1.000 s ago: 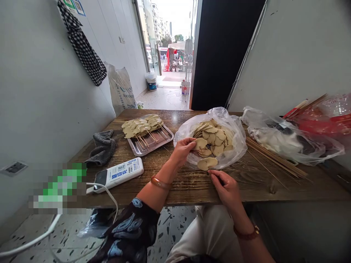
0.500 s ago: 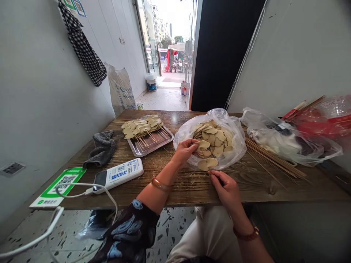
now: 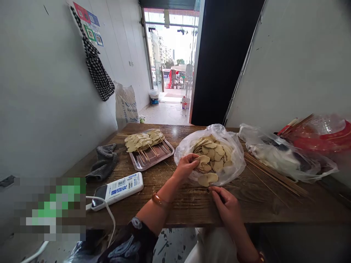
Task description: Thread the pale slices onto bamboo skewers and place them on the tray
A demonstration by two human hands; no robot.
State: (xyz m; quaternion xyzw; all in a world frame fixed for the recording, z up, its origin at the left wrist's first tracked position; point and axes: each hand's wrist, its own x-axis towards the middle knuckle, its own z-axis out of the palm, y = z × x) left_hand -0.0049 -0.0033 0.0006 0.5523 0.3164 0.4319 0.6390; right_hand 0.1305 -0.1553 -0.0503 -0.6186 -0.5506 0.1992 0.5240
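My left hand (image 3: 188, 165) reaches over the near left rim of a clear plastic bag (image 3: 181, 149), its thumb and fingers pinching a pale potato slice (image 3: 203, 159). In the bag lies a heap of similar slices (image 3: 215, 149) with brownish edges. My right hand (image 3: 226, 206), by the near side of the bag, is closed on the end of a thin bamboo skewer, mostly hidden by its fingers. At the skewer's tip another potato slice (image 3: 207, 179) is threaded. To the left, a metal tray (image 3: 161, 157) bears several loaded skewers (image 3: 142, 140).
Loose bamboo skewers (image 3: 274, 173) lie right of the bag, beside another plastic bag (image 3: 287, 160) and red packaging (image 3: 323, 135). A grey cloth (image 3: 102, 162) and a white power bank (image 3: 123, 188) with a cable occupy the left side of the wooden table (image 3: 175, 210).
The head view has tilted up, so the table and everything on it sit lower in the picture. Both hands keep nearly the same pose by the bag.
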